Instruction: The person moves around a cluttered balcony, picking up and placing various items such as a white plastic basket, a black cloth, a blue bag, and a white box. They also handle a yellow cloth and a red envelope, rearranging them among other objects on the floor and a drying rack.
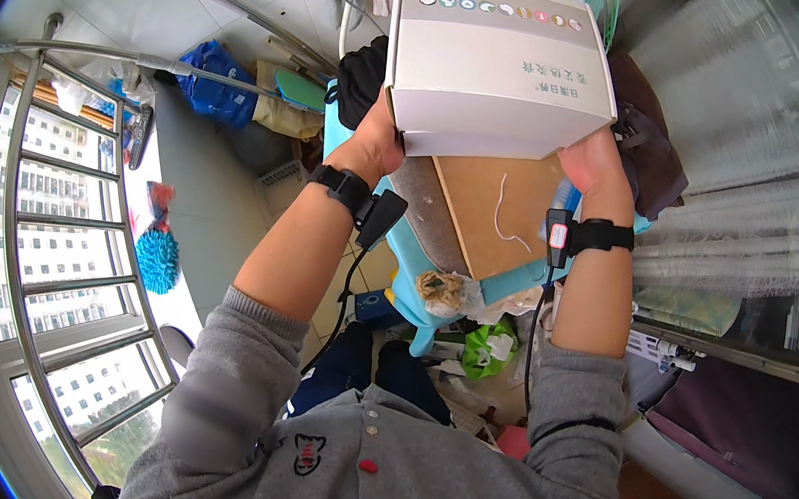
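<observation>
A white cardboard box point(500, 58) with printed writing and a row of small round pictures is held up in front of me. My left hand point(378, 137) grips its lower left corner, and my right hand point(593, 158) supports the lower right one. Most of my fingers are hidden beneath or behind the box. Below it, a brown board point(483, 215) lies on a light-blue table point(412, 266), with a white string point(500, 206) resting on the board. To the board's left sits a grey padded piece point(430, 216). A crumpled plastic bag with brown contents point(443, 291) is at the near edge.
Black cloth point(361, 82) and a dark bag point(646, 161) flank the box. A metal window railing point(51, 279) stands at left, near a blue microfibre duster point(156, 261). Blue bags point(217, 85) and poles point(249, 14) lie beyond. A green plastic bag point(491, 349) sits under the table.
</observation>
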`<state>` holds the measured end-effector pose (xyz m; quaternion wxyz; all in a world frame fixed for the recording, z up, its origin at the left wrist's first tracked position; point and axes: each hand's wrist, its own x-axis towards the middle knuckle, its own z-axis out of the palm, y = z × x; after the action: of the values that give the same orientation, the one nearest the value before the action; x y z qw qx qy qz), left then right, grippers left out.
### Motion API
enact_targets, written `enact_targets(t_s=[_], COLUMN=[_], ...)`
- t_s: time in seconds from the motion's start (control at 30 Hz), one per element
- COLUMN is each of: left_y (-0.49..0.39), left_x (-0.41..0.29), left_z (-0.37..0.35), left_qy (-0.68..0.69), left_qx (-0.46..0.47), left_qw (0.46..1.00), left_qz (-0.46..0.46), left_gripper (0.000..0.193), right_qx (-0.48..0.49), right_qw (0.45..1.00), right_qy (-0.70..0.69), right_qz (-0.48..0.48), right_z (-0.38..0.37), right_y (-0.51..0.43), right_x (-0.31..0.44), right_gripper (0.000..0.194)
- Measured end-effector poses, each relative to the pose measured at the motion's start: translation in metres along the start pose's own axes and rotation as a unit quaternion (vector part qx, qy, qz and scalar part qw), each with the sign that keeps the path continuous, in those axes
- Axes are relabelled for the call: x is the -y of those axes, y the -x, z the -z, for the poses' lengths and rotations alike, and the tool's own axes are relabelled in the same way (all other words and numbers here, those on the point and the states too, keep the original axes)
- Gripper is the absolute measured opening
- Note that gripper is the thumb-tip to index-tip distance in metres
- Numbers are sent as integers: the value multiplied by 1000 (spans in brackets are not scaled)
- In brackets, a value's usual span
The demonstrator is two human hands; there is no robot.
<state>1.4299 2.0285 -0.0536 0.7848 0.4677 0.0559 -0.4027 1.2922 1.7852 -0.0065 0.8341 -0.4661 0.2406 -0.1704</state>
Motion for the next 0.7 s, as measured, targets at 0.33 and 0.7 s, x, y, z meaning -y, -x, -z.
enact_targets(t_s=[0.33, 0.7], left_y=[38, 127], left_x=[10, 14], left_z=[-10, 22], left_qy=[2, 22], left_qx=[19, 39], left_qw=[999, 997], left_qz=[-36, -62], left_gripper=[79, 85], right_qx=[41, 99], right_qw=[999, 994], right_qy=[-10, -15], right_qz=[16, 39], right_z=[13, -13], right_y=[11, 101], right_x=[0, 0], right_gripper=[51, 61])
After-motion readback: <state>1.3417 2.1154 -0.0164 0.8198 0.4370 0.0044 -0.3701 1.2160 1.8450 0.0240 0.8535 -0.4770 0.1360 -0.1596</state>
